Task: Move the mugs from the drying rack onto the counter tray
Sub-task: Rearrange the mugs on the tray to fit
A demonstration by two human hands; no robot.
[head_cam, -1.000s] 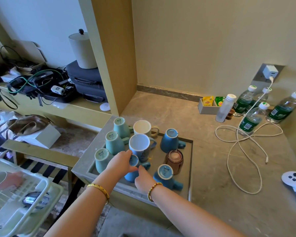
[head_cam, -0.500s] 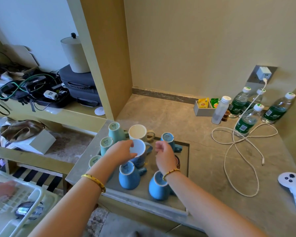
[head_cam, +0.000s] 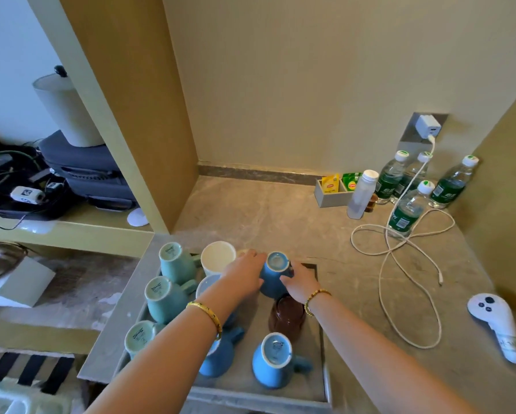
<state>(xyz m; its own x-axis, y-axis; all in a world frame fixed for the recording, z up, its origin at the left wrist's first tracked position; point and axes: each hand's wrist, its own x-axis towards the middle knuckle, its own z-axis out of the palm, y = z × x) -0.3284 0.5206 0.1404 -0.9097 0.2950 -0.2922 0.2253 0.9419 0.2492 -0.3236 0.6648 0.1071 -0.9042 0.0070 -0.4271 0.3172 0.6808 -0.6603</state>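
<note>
A grey tray (head_cam: 325,348) on the counter holds several upside-down mugs. Both my hands meet at a dark blue mug (head_cam: 274,268) at the tray's back. My left hand (head_cam: 244,274) cups its left side with fingers and thumb. From the other side my right hand (head_cam: 299,282) curls round its right side, where the handle is hidden. Three teal mugs (head_cam: 161,300) line the left edge and a white mug (head_cam: 218,258) stands behind. Two blue mugs (head_cam: 273,361) are at the front, with a brown glass cup (head_cam: 286,318) between.
A corner of the pale green drying rack (head_cam: 9,398) shows at the bottom left, below counter level. Right of the tray lie a white cable (head_cam: 400,264), water bottles (head_cam: 406,210), a tea-bag box (head_cam: 331,192) and a white controller (head_cam: 495,324).
Both hands left the middle of the tray and reached back to the dark blue mug, now closing on its two sides. The view tilted down toward the tray.
</note>
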